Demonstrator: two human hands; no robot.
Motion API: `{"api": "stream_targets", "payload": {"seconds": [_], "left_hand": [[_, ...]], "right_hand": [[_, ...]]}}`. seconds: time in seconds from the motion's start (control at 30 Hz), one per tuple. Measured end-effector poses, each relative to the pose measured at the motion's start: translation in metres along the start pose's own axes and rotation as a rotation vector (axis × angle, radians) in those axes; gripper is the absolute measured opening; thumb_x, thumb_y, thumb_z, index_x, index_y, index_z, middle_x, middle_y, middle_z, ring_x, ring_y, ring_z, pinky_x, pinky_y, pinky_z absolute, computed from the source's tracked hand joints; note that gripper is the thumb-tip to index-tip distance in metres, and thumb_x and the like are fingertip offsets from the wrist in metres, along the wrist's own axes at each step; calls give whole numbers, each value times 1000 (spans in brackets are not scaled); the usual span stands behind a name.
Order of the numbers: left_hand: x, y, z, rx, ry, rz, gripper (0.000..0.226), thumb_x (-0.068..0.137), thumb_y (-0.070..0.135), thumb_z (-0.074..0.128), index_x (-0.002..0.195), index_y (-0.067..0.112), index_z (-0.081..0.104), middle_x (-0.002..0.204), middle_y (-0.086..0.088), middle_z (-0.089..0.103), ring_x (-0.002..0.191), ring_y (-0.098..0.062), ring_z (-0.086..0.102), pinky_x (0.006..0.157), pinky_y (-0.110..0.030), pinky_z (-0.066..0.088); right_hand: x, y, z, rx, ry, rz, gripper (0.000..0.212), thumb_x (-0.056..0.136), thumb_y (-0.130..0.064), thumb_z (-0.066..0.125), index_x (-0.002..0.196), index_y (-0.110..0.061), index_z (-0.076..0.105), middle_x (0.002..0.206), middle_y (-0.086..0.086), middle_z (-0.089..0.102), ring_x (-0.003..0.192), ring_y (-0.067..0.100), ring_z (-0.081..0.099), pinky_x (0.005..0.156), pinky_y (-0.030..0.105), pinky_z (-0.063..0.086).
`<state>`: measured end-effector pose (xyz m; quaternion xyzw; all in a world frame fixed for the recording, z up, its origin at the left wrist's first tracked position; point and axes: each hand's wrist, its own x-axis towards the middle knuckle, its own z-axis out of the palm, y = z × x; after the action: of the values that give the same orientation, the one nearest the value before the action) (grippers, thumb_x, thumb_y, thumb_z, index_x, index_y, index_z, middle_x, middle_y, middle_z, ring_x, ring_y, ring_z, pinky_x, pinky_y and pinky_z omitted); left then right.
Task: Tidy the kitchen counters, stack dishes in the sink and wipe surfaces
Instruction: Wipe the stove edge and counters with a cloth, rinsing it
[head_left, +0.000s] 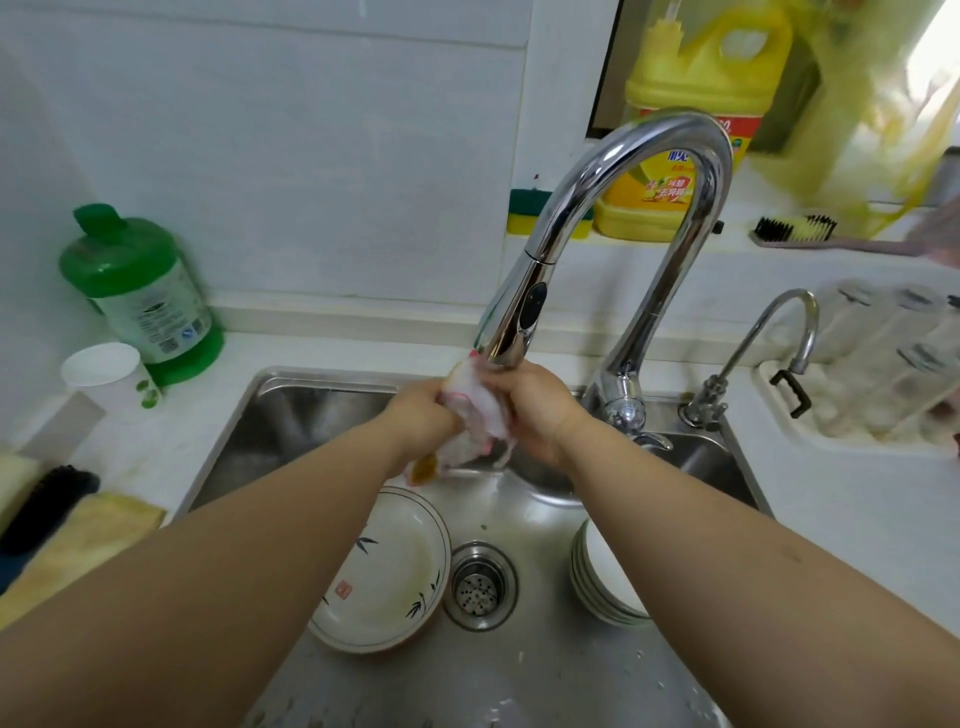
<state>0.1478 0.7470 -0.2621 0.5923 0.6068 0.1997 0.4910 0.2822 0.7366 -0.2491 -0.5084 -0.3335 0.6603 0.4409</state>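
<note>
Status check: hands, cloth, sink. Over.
Left hand and right hand both grip the cloth under the faucet spout. Plate and stacked bowls sit in the sink. Nothing blocking.

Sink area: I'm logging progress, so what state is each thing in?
Cloth: bunched, gripped under the spout.
Left hand: gripping cloth.
Right hand: gripping cloth.
Plate: in sink, soiled.
Bowls: stacked in sink.
Green bottle: upright, capped.
Paper cup: upright.
</note>
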Motion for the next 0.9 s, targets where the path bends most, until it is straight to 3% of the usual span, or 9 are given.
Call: {"api": "stream_targets", "payload": {"seconds": [0.07,0.13,0.3,0.43,0.57,0.67,0.73,0.83,0.9], "left_hand": [[1,4,8,68,-12,38,23,86,20,67,108,19,60,101,-4,64,96,-22,59,81,-30,47],[5,9,17,121,32,83,31,78,31,75,103,21,60,101,-4,65,94,-21,61,82,-32,51],[5,27,25,143,87,149,37,76,36,75,99,20,51,89,5,57,88,-17,56,76,-26,43],[4,28,17,62,-83,32,31,75,21,76,98,17,56,95,-2,64,90,-22,63,82,-32,52],[3,7,2,89,-192,-79,16,83,24,69,91,10,68,93,-13,71,88,-28,68,89,-45,55],[2,-5,-6,249,-81,-38,24,80,40,71,82,17,68,80,-6,68,79,-24,64,85,-39,57],[2,-7,-11,349,41,-15,29,77,46,72,84,19,69,87,-6,69,86,-24,65,80,-34,54],[6,-6,-15,70,85,-27,19,79,34,72,87,18,66,92,-11,69,86,-28,66,73,-34,53],[12,-2,-14,-165,45,-44,22,81,26,68,98,13,64,100,-17,69,88,-31,66,78,-39,54]], "right_hand": [[-4,-2,-12,-18,29,-48,16,97,-7,43,104,-7,58,92,18,64,77,28,63,76,43,53],[-4,-1,-23,-52,98,-69,16,99,-15,44,101,-10,60,87,14,66,67,21,64,58,29,53],[-8,5,-43,-240,147,-48,26,94,-31,57,107,-9,62,91,12,69,69,18,67,53,21,51],[-10,6,-43,-260,156,-18,18,96,-21,56,106,-8,61,81,11,64,47,11,60,36,16,41],[-3,2,-29,-226,208,-95,14,99,-21,49,101,-12,59,81,9,60,59,20,54,37,19,39],[2,5,-12,-253,201,-112,13,91,-29,56,83,-21,63,83,14,56,70,28,46,53,31,37],[5,6,-8,-254,191,-127,12,92,-25,55,86,-20,64,88,15,57,73,29,48,58,35,40],[-2,4,-13,-301,97,-74,8,90,-13,61,97,-11,59,85,13,62,58,18,58,40,23,41],[-8,5,-17,-428,-1,15,15,84,-8,68,97,-12,59,83,9,67,53,11,63,40,21,45]]}}
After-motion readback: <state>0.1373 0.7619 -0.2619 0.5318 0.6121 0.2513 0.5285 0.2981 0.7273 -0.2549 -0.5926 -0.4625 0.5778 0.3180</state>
